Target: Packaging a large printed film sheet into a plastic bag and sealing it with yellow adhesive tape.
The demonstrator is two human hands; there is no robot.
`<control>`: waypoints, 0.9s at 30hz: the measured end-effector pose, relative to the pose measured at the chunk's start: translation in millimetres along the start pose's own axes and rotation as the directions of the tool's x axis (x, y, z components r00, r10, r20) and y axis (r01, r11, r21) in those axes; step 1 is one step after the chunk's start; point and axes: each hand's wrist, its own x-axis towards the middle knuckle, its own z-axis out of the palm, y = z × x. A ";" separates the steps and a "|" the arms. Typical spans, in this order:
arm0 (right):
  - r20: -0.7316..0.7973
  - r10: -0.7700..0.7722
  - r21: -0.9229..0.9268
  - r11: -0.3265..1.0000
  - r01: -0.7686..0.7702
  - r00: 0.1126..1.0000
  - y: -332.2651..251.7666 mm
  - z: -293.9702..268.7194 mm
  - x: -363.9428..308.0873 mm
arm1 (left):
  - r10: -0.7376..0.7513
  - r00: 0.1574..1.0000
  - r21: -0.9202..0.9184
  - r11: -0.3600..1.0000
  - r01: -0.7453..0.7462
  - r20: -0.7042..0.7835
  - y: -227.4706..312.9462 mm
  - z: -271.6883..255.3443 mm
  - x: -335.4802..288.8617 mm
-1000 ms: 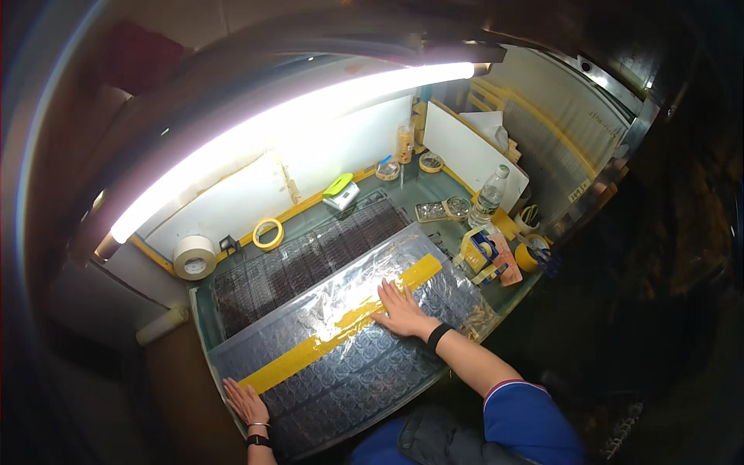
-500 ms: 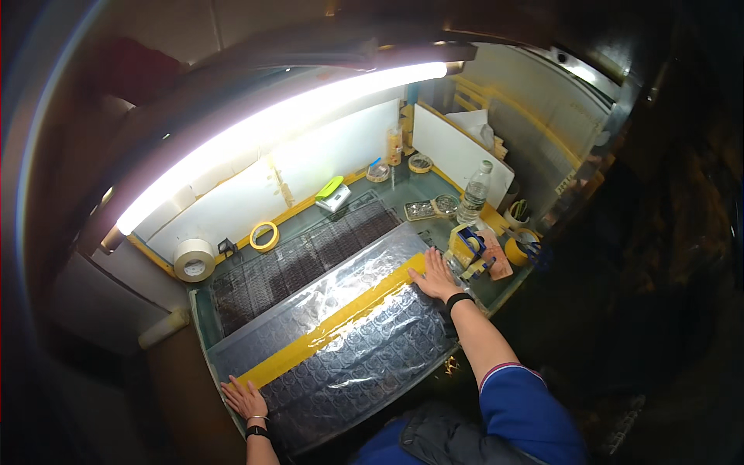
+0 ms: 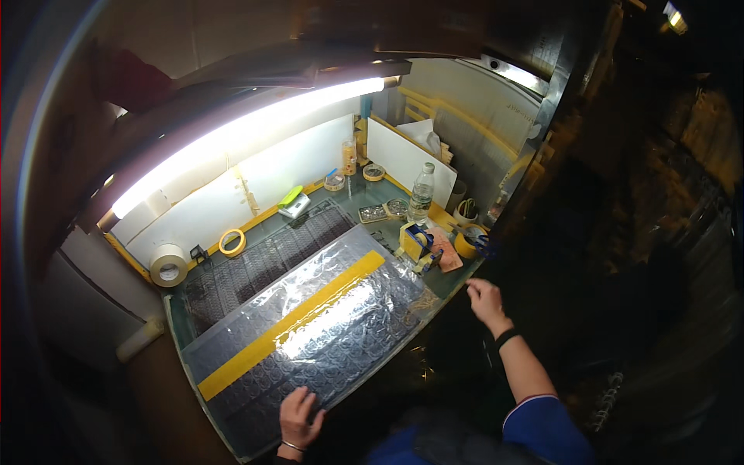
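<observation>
A clear plastic sheet (image 3: 345,333) lies over the near part of the glass-topped table, with a yellow tape strip (image 3: 291,325) running diagonally across it. My left hand (image 3: 298,418) hovers at the sheet's near edge, fingers loosely bent and apart, holding nothing. Off the table's right edge, my right hand (image 3: 487,302) is in the air with its fingers curled in; I see nothing in them. The closest thing to it is a blue and yellow tape dispenser (image 3: 416,242), beside a pinkish block (image 3: 446,254).
A dark textured sheet (image 3: 267,260) lies behind the plastic. Along the back stand a white tape roll (image 3: 168,265), a yellow tape roll (image 3: 232,242) and a white and green device (image 3: 294,203). A clear bottle (image 3: 421,192) and another tape roll (image 3: 470,242) stand at the right. A lit tube (image 3: 248,143) hangs above.
Both hands have lifted off the ends of the yellow strip. The left has come right toward the near edge; the right has moved off the table's right side. The view has shifted.
</observation>
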 end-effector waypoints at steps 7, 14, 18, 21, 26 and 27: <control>-0.007 0.112 -0.313 0.943 -0.109 0.994 86.6 -12.9 98.1 | 0.076 0.997 0.257 0.963 -0.079 0.023 38.4 62.5 18.9; 0.230 0.044 -0.334 0.942 0.036 0.972 113.6 -11.4 123.3 | 0.074 0.997 0.327 0.942 -0.081 0.031 59.4 83.4 44.3; 0.163 -0.035 -0.058 0.997 0.045 0.986 114.5 -2.4 114.2 | 0.052 0.995 0.377 0.923 -0.079 0.081 63.5 88.7 45.1; 0.174 -0.085 0.041 0.996 0.079 0.981 88.6 17.3 98.0 | 0.006 0.999 0.421 0.906 -0.026 0.047 70.9 91.0 42.4; 0.225 -0.040 -0.109 0.992 0.065 0.974 82.9 43.9 92.3 | -0.074 0.997 0.417 0.906 0.072 -0.012 92.8 86.0 51.7; 0.247 -0.037 -0.121 0.990 0.069 0.968 86.2 49.2 93.0 | -0.081 0.996 0.411 0.907 0.092 -0.044 92.9 85.0 50.4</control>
